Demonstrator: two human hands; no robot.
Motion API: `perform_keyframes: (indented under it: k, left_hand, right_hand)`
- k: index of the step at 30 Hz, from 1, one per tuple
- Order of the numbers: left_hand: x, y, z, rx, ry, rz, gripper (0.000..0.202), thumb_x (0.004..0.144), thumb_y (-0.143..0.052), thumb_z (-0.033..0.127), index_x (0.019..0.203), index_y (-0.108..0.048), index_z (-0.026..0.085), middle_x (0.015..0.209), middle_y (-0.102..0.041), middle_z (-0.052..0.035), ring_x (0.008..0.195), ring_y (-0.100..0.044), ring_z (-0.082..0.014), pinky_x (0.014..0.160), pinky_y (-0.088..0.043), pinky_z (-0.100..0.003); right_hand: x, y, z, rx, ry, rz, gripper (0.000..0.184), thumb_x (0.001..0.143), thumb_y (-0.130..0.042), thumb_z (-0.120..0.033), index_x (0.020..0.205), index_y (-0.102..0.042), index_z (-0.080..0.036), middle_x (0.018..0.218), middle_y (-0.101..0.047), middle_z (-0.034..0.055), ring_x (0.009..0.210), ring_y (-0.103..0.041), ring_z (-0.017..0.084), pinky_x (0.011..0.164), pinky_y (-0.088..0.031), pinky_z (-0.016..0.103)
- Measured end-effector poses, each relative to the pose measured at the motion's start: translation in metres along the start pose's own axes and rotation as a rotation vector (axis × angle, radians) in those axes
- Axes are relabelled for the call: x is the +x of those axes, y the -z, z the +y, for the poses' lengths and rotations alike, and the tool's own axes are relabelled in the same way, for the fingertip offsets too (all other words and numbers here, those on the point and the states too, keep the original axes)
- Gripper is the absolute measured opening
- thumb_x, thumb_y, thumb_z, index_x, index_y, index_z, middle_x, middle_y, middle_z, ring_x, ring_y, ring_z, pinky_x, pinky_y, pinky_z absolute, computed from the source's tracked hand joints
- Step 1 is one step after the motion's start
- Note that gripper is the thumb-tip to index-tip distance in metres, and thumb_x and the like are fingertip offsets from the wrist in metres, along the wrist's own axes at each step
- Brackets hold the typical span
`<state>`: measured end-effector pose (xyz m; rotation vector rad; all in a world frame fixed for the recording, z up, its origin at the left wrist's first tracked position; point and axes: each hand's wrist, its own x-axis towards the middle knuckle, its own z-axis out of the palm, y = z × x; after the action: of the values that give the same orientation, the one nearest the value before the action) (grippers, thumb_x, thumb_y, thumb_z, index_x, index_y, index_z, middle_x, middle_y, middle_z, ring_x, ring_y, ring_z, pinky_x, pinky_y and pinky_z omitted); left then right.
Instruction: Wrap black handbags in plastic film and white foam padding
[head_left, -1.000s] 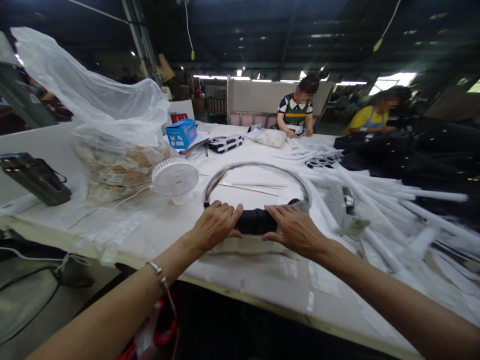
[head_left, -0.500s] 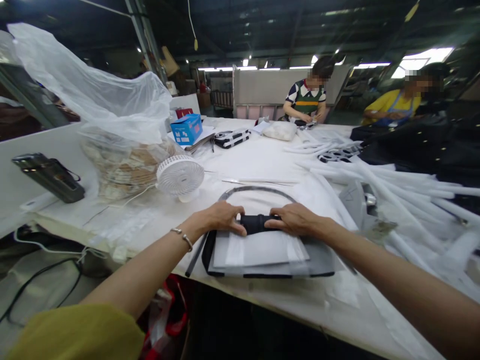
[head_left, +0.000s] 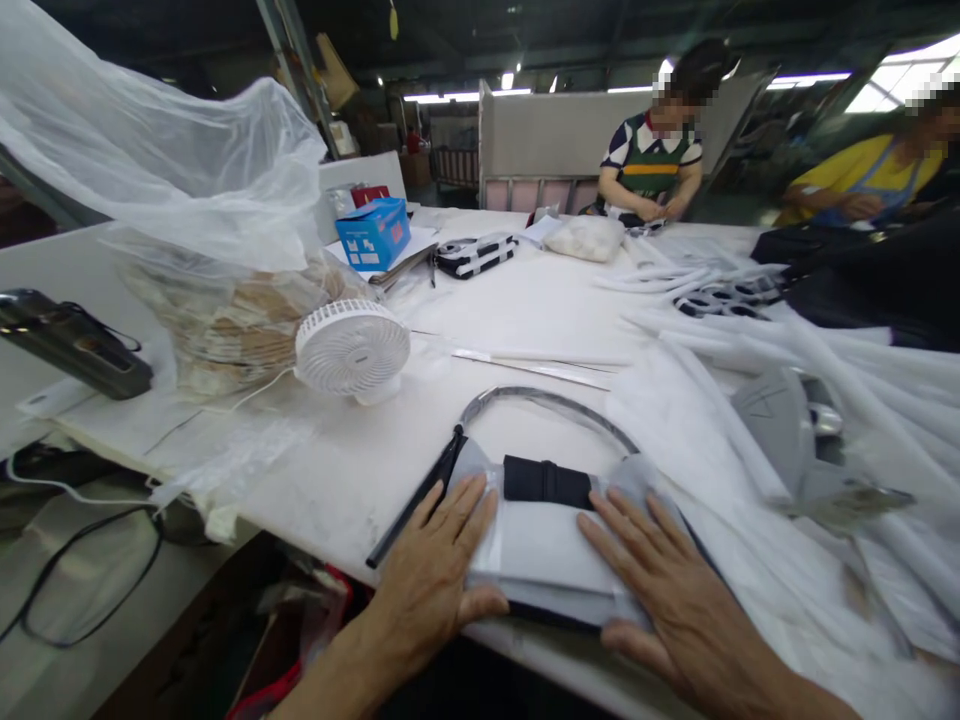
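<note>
My left hand (head_left: 433, 570) and my right hand (head_left: 664, 590) both lie flat, fingers spread, on a folded grey fabric piece (head_left: 544, 560) at the near edge of the white table (head_left: 525, 300). Between and just beyond my fingertips sits a black rolled band (head_left: 547, 482). A dark curved hoop (head_left: 547, 405) arches away from the fabric across the table. A thin black strip (head_left: 416, 500) runs from the hoop's left end toward the table edge.
A small white desk fan (head_left: 352, 350) stands left of the hoop, beside a clear plastic bag of tan pieces (head_left: 232, 310). White tubes (head_left: 825, 370) pile up at the right. A blue box (head_left: 373, 233) lies farther back. Two other people sit at the far side.
My hands left the black band and slid toward me, now pressed flat on the grey fabric. The fabric and hoop were drawn closer to the table edge.
</note>
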<state>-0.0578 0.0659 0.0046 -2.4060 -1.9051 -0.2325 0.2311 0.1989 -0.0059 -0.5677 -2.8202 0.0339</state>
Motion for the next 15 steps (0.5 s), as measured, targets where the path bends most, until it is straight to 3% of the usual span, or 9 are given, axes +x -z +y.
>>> perform_keyframes:
  k: [4,7,10,12,15]
  left_hand:
    - [0.001,-0.002,-0.006,0.032,-0.021,0.028,0.091,0.085,-0.033,0.075,0.151,-0.027,0.012,0.151,-0.039,-0.0186,0.139,-0.039,-0.0299,0.114,-0.032,-0.047]
    - [0.007,0.015,-0.001,0.061,0.0,0.038,0.087,0.084,-0.042,0.074,0.147,-0.036,0.015,0.15,-0.042,-0.0176,0.137,-0.043,-0.0316,0.112,-0.035,-0.051]
    - [0.018,0.031,0.019,0.074,-0.033,0.107,0.092,0.076,-0.053,0.076,0.146,-0.038,0.018,0.151,-0.04,-0.0166,0.14,-0.037,-0.0344,0.115,-0.028,-0.057]
    - [0.028,0.032,0.033,0.058,-0.109,0.116,0.094,0.075,-0.057,0.074,0.147,-0.035,0.018,0.152,-0.039,-0.0155,0.142,-0.032,-0.0327,0.117,-0.024,-0.057]
    - [0.04,0.017,0.047,0.017,-0.184,0.065,0.085,0.083,-0.06,0.061,0.148,-0.031,0.015,0.152,-0.04,-0.0151,0.142,-0.034,-0.0284,0.116,-0.029,-0.05]
  right_hand:
    - [0.0,-0.003,0.0,-0.018,-0.008,-0.023,0.086,0.085,-0.057,-0.063,0.155,-0.019,-0.031,0.155,-0.032,0.0109,0.14,-0.036,0.036,0.114,-0.023,0.061]
    - [0.008,0.019,0.003,0.019,-0.024,-0.074,0.082,0.087,-0.053,-0.064,0.155,-0.022,-0.028,0.156,-0.032,0.0127,0.141,-0.033,0.035,0.114,-0.024,0.061]
    - [0.01,0.038,-0.001,0.035,-0.03,-0.092,0.083,0.087,-0.053,-0.066,0.154,-0.025,-0.025,0.157,-0.03,0.0141,0.143,-0.03,0.035,0.113,-0.025,0.062]
    - [0.008,0.036,-0.009,0.025,-0.031,-0.094,0.081,0.087,-0.056,-0.061,0.153,-0.027,-0.025,0.157,-0.03,0.0134,0.143,-0.029,0.035,0.113,-0.026,0.063]
    - [0.002,0.017,-0.023,-0.004,-0.081,-0.074,0.081,0.085,-0.067,-0.047,0.153,-0.028,-0.024,0.156,-0.033,0.0129,0.143,-0.029,0.035,0.112,-0.027,0.062]
